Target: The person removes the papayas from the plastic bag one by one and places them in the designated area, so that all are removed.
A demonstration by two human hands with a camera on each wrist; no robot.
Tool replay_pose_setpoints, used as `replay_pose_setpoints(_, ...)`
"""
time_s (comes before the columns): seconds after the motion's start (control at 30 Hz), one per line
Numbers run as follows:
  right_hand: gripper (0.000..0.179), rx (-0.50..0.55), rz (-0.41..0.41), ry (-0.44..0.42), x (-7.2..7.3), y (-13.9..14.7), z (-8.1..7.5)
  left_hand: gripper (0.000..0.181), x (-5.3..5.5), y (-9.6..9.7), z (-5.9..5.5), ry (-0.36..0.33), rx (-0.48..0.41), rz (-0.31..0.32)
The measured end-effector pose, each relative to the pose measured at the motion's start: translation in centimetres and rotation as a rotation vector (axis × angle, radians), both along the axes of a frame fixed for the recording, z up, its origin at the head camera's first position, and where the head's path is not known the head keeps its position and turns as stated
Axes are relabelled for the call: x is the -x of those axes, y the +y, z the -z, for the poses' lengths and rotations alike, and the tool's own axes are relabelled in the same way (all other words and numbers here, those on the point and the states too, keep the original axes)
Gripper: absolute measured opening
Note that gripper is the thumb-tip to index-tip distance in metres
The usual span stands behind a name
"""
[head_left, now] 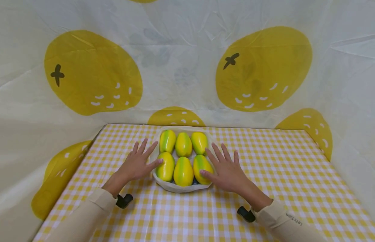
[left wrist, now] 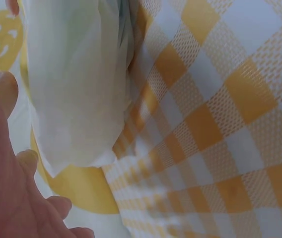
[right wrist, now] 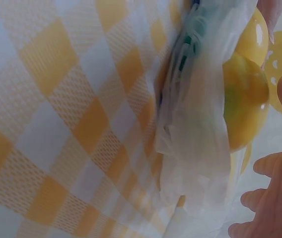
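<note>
Several glossy yellow mango-shaped fruits (head_left: 183, 171) with green streaks lie in two rows inside a low container with a whitish, thin, creased wall (head_left: 181, 189). My left hand (head_left: 139, 164) is spread at the container's left side, its thumb overlapping the near-left fruit (head_left: 166, 169). On the other side my right hand (head_left: 229, 173) is spread too, its thumb over the near-right fruit (head_left: 201, 164). In the left wrist view the fingers (left wrist: 28, 161) stand apart from the pale wall (left wrist: 76, 84). The right wrist view shows a fruit (right wrist: 245, 101) bulging above the wall.
A yellow-and-white checked tablecloth (head_left: 260, 154) covers the table, whose back edge lies just behind the container. Beyond it hangs a pale curtain (head_left: 181, 40) printed with large yellow fruits. Dark wrist cameras (head_left: 125, 201) sit under both wrists, near beige sleeves.
</note>
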State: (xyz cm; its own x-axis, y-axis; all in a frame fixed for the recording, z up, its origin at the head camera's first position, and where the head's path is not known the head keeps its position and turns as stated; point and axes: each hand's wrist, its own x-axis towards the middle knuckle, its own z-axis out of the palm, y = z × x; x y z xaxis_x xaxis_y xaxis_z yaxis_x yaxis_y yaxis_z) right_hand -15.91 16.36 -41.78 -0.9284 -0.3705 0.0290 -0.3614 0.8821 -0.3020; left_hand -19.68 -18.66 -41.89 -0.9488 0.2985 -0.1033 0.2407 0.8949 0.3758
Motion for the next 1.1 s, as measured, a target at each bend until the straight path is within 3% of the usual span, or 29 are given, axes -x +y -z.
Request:
replay_pose_setpoints(0.23,0.085,0.057,-0.012,0.004,0.1,-0.2,0.8,0.083,0.3,0.0,0.3,-0.076,-0.116,0.021)
replay_pose_setpoints(0.37,0.086,0.085,-0.016,0.002,0.1,-0.2,1.1,0.080,0.7,0.1,0.5,-0.058,-0.199,0.030)
replay_pose_setpoints(0.57,0.086,0.123,-0.013,-0.003,0.1,-0.4,1.2,0.079,1.6,0.3,0.6,-0.062,-0.327,-0.016)
replay_pose_setpoints(0.67,0.087,0.143,-0.013,-0.005,0.2,-0.5,1.3,0.073,1.8,0.1,0.5,-0.121,-0.413,-0.054)
replay_pose_setpoints(0.87,0.087,0.184,-0.009,0.001,0.3,-0.8,1.4,0.063,2.1,-0.2,0.5,-0.308,-0.585,-0.130)
replay_pose_setpoints(1.1,0.086,0.236,-0.008,0.003,0.0,-1.1,1.4,0.062,2.7,0.0,0.8,-0.374,-0.648,-0.133)
